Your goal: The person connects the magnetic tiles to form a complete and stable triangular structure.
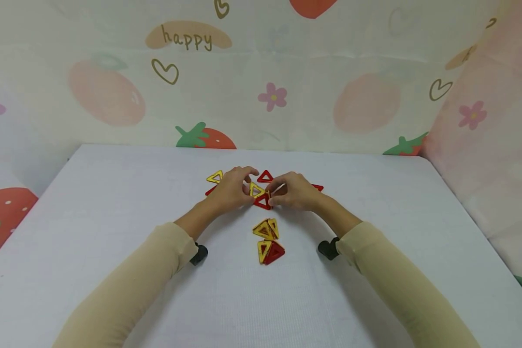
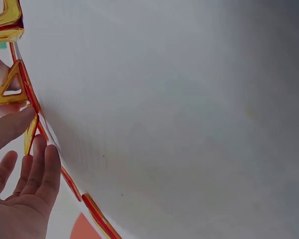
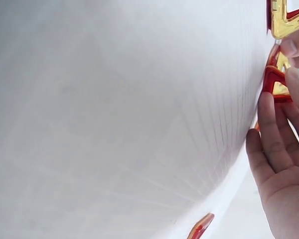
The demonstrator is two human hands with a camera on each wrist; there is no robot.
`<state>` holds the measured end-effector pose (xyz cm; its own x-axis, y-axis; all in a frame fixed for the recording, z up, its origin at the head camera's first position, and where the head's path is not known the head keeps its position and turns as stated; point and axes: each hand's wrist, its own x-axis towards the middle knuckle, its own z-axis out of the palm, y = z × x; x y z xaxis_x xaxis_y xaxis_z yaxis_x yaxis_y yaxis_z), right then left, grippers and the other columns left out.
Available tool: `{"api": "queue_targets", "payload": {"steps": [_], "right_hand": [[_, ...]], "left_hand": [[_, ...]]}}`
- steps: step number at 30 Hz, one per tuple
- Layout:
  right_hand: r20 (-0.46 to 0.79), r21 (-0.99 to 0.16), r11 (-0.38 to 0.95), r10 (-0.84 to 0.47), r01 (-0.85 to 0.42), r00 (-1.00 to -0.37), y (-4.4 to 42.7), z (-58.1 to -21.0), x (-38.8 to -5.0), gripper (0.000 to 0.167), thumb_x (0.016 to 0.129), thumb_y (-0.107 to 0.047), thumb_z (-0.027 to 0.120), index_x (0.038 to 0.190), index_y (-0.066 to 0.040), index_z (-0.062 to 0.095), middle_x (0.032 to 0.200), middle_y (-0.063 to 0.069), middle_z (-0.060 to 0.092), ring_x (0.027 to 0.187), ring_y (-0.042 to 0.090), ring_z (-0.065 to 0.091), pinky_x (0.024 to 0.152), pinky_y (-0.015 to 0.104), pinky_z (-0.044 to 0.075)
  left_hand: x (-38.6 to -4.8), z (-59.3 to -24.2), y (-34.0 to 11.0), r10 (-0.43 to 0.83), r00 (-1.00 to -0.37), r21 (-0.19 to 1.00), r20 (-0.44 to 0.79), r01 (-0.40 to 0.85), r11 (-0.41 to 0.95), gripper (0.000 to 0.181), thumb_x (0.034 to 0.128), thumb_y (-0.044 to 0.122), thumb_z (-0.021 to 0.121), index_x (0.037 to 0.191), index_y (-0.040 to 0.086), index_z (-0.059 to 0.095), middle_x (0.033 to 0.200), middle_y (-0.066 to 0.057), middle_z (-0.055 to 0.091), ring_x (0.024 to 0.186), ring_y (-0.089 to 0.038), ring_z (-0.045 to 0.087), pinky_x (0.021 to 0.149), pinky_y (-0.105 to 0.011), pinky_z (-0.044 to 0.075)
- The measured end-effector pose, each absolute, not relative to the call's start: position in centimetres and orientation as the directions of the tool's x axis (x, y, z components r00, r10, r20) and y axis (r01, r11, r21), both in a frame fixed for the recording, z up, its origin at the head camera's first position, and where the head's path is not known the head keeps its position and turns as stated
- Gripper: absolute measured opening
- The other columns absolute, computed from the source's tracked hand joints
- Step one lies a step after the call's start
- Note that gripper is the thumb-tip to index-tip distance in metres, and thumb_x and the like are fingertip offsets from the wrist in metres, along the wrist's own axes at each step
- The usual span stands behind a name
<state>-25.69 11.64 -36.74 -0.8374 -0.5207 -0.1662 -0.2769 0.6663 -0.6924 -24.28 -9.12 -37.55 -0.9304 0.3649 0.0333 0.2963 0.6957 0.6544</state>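
Note:
Both hands work on flat triangular magnetic tiles with open centres, near the far middle of the white table. The left hand pinches a yellow triangle tile between thumb and fingers. Opposite it, the right hand pinches an upright red triangle tile between thumb and fingertips. Between the hands, a yellow triangle and a red triangle meet along an edge. Fingers partly hide how these tiles join.
Nearer the person stand two small built-up tile shapes, a yellow one and a yellow-and-red one. Behind the hands lie a red triangle, a yellow triangle and partly hidden red tiles. A printed cloth hangs behind the table.

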Motion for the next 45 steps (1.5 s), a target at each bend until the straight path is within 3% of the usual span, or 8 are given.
{"api": "queue_targets", "payload": {"steps": [8, 17, 25, 29, 39, 45], "right_hand": [[-0.153, -0.697, 0.656, -0.532, -0.291, -0.833, 11.65, -36.77, -25.77, 0.029, 0.088, -0.011, 0.076, 0.115, -0.004, 0.071, 0.11, 0.007, 0.069, 0.097, 0.02, 0.065, 0.083, 0.03, 0.055], [-0.15, -0.701, 0.651, -0.534, -0.292, -0.832, 11.66, -36.83, -25.72, 0.029, 0.088, -0.011, 0.077, 0.115, -0.005, 0.071, 0.111, 0.007, 0.069, 0.098, 0.02, 0.066, 0.084, 0.03, 0.055], [-0.142, -0.7, 0.649, -0.535, -0.297, -0.833, 11.56, -36.72, -25.67, 0.028, 0.087, -0.011, 0.077, 0.114, -0.004, 0.07, 0.111, 0.007, 0.069, 0.1, 0.02, 0.067, 0.084, 0.031, 0.055], [-0.143, -0.709, 0.643, -0.532, -0.289, -0.835, 11.54, -36.7, -25.63, 0.032, 0.087, -0.01, 0.077, 0.117, -0.003, 0.068, 0.113, 0.008, 0.069, 0.102, 0.02, 0.067, 0.085, 0.03, 0.056], [-0.136, -0.723, 0.627, -0.541, -0.29, -0.83, 11.51, -36.77, -25.59, 0.038, 0.087, -0.009, 0.077, 0.123, -0.001, 0.066, 0.115, 0.01, 0.069, 0.103, 0.021, 0.067, 0.084, 0.03, 0.056], [-0.136, -0.709, 0.638, -0.542, -0.3, -0.829, 11.54, -36.71, -25.53, 0.038, 0.087, -0.009, 0.077, 0.123, -0.001, 0.066, 0.116, 0.01, 0.069, 0.103, 0.022, 0.067, 0.084, 0.03, 0.056]], "left_hand": [[-24.31, -37.63, -9.06, 0.385, -0.921, 0.668, 0.056, 0.322, 0.671, 0.058, 0.0847, 0.001, 0.075, 0.137, 0.006, 0.052, 0.114, -0.014, 0.059, 0.089, -0.023, 0.058, 0.082, -0.031, 0.053], [-24.12, -37.57, -9.1, 0.409, -0.911, 0.7, 0.045, 0.321, 0.638, 0.055, 0.0869, -0.001, 0.071, 0.138, 0.003, 0.05, 0.093, -0.011, 0.068, 0.083, -0.021, 0.063, 0.081, -0.032, 0.055], [-24.27, -37.39, -9.01, 0.439, -0.896, 0.633, 0.066, 0.377, 0.676, 0.015, 0.0874, 0.0, 0.073, 0.101, -0.002, 0.069, 0.089, -0.008, 0.068, 0.083, -0.02, 0.061, 0.08, -0.031, 0.053], [-24.2, -37.2, -8.88, 0.445, -0.894, 0.601, 0.054, 0.385, 0.701, 0.008, 0.0875, 0.002, 0.074, 0.094, 0.0, 0.071, 0.087, -0.007, 0.069, 0.081, -0.019, 0.06, 0.077, -0.031, 0.052], [-23.98, -37.02, -8.89, 0.432, -0.902, 0.539, 0.004, 0.366, 0.758, 0.016, 0.0897, 0.01, 0.074, 0.103, 0.001, 0.077, 0.095, -0.007, 0.075, 0.088, -0.019, 0.066, 0.086, -0.036, 0.054], [-24.06, -37.05, -9.1, 0.477, -0.879, 0.547, -0.004, 0.397, 0.737, 0.018, 0.0915, 0.011, 0.072, 0.105, 0.001, 0.077, 0.099, -0.007, 0.075, 0.09, -0.017, 0.064, 0.084, -0.035, 0.053]]}}
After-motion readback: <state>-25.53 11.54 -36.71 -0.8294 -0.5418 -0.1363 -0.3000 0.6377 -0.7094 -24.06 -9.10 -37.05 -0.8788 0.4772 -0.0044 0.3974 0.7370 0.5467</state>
